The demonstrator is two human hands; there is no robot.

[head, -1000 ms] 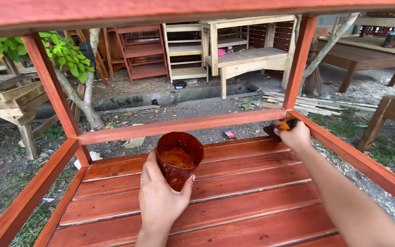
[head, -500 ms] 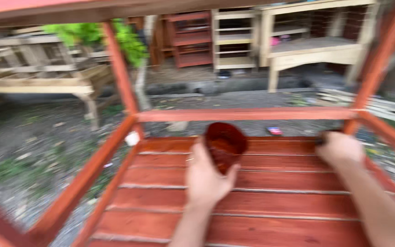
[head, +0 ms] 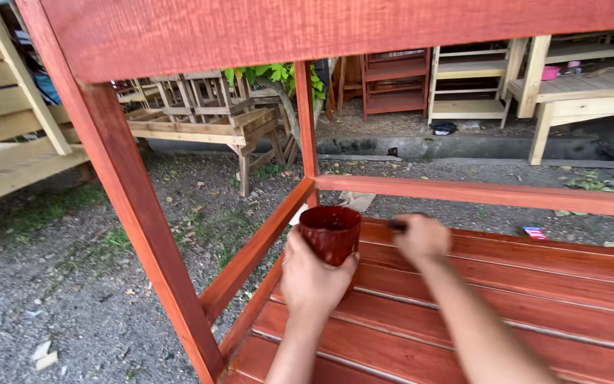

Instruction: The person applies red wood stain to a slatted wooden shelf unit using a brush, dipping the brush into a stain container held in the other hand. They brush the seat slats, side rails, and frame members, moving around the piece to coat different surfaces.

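My left hand (head: 312, 276) grips a small red-stained cup (head: 330, 232) from behind and holds it above the left end of a red-stained slatted shelf (head: 506, 299). Just right of the cup, my right hand (head: 421, 238) is closed around a dark handle, likely a brush (head: 396, 225). Only the handle's end shows, and its tip is hidden behind the cup. Both hands reach in under the frame's red top rail (head: 335, 32).
A red corner post (head: 136, 213) stands at the near left, a thinner post (head: 307, 121) and a back rail (head: 477, 193) behind the cup. Gravel ground (head: 72, 284) lies to the left. Unpainted wooden tables (head: 200, 124) and shelves (head: 470, 78) stand beyond.
My view swung left and closer. My right hand moved from the shelf's far right corner across to just beside the cup. The left hand kept hold of the cup.
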